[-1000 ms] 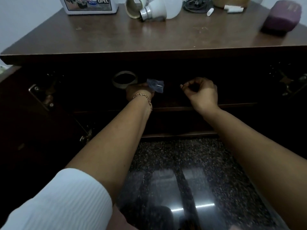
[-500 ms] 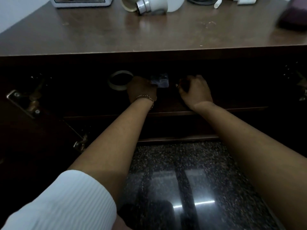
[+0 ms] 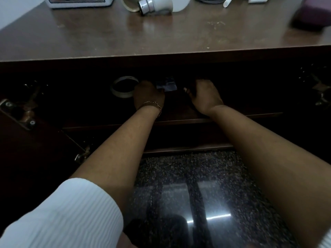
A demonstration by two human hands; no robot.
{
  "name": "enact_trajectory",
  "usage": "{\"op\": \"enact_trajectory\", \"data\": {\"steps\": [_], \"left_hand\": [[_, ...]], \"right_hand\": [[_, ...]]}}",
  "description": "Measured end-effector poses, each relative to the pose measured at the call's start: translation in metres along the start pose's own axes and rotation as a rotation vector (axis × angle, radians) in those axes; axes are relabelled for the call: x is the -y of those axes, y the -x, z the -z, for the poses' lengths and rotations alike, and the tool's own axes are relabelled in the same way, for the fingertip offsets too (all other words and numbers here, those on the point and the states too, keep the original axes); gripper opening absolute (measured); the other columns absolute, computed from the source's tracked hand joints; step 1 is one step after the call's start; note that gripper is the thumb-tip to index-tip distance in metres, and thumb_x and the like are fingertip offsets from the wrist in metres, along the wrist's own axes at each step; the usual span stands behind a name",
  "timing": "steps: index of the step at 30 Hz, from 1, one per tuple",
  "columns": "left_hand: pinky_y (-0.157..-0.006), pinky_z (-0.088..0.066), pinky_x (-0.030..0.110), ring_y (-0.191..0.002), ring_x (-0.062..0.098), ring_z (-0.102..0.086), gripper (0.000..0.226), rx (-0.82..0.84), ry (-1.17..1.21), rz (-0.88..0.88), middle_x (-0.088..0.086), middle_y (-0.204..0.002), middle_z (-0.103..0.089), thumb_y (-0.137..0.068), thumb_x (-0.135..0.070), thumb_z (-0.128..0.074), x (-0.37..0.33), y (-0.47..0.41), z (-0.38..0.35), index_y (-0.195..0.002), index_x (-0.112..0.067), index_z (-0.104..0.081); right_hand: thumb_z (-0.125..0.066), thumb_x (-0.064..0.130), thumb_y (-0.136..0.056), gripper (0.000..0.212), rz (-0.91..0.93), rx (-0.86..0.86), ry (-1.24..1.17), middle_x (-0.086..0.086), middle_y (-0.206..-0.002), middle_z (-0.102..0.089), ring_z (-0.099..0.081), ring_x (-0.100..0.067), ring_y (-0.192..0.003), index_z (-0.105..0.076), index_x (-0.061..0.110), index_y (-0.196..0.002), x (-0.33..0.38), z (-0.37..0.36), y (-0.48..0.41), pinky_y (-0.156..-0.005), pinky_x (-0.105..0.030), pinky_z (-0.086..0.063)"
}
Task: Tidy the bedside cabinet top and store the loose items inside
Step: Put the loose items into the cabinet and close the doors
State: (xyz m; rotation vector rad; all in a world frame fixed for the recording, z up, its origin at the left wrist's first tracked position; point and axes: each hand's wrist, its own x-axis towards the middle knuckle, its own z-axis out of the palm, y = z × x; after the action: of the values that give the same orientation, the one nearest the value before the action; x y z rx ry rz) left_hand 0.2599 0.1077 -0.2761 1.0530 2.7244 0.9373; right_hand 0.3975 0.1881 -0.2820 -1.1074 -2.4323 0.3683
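Note:
Both arms reach into the dark open compartment of the brown bedside cabinet [image 3: 161, 38]. My left hand [image 3: 148, 95], with a thin chain at the wrist, grips a small bluish packet [image 3: 168, 85] just above the inner shelf [image 3: 179, 120]. A roll of tape [image 3: 123, 86] lies inside, right beside that hand on its left. My right hand [image 3: 206, 95] is a little to the right of the packet, low over the shelf, thumb pointing left. Its fingers vanish in the dark.
On the cabinet top at the back lie a white box [image 3: 78, 1], a tape roll [image 3: 129, 4], a light bulb [image 3: 157, 4], a white cap [image 3: 227, 2] and a purple case [image 3: 313, 13]. The left door [image 3: 21, 140] hangs open. Polished granite floor [image 3: 188, 176] lies below.
Both hands have gone deeper into the compartment and lower toward the shelf. The packet moved in with my left hand. The right hand's raised pinch has dropped down.

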Motion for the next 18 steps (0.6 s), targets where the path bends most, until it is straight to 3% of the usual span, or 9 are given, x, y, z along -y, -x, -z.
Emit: {"op": "enact_trajectory", "data": {"steps": [6, 10, 14, 18], "left_hand": [[-0.090, -0.045, 0.034, -0.116, 0.033, -0.057, 0.042, 0.019, -0.005, 0.018, 0.020, -0.121, -0.062, -0.090, -0.033, -0.056, -0.004, 0.008, 0.007, -0.114, 0.001, -0.061], [-0.085, -0.048, 0.034, -0.111, 0.033, -0.059, 0.039, 0.045, 0.016, -0.059, 0.016, -0.118, -0.064, -0.086, -0.033, -0.056, -0.009, 0.027, 0.018, -0.114, -0.005, -0.059], [-0.080, -0.048, 0.034, -0.105, 0.028, -0.061, 0.035, 0.067, -0.100, -0.432, 0.003, -0.110, -0.065, -0.086, -0.038, -0.054, -0.027, 0.071, 0.047, -0.117, -0.024, -0.050], [-0.065, -0.049, 0.035, -0.086, 0.026, -0.065, 0.024, -0.033, -0.097, -0.890, -0.002, -0.093, -0.064, -0.088, -0.039, -0.050, -0.060, 0.103, 0.087, -0.108, -0.025, -0.052]], "right_hand": [[-0.054, 0.033, -0.094, 0.046, -0.146, -0.156, -0.099, -0.019, -0.129, -0.053, -0.050, -0.032, -0.120, -0.049, 0.004, -0.130, 0.007, 0.003, 0.014, -0.095, -0.032, -0.039], [-0.056, 0.021, -0.091, 0.036, -0.141, -0.328, -0.179, -0.016, -0.122, -0.058, -0.054, -0.030, -0.114, -0.053, 0.004, -0.123, 0.011, 0.018, 0.047, -0.093, -0.026, -0.037], [-0.058, 0.019, -0.084, 0.028, -0.074, -0.450, -0.277, -0.007, -0.107, -0.065, -0.061, -0.024, -0.101, -0.059, 0.010, -0.111, 0.021, 0.045, 0.086, -0.089, -0.032, -0.046], [-0.058, 0.013, -0.085, 0.018, 0.036, -0.664, -0.350, 0.007, -0.096, -0.062, -0.062, -0.015, -0.087, -0.061, 0.012, -0.103, 0.026, 0.095, 0.111, -0.080, -0.037, -0.051]]}}
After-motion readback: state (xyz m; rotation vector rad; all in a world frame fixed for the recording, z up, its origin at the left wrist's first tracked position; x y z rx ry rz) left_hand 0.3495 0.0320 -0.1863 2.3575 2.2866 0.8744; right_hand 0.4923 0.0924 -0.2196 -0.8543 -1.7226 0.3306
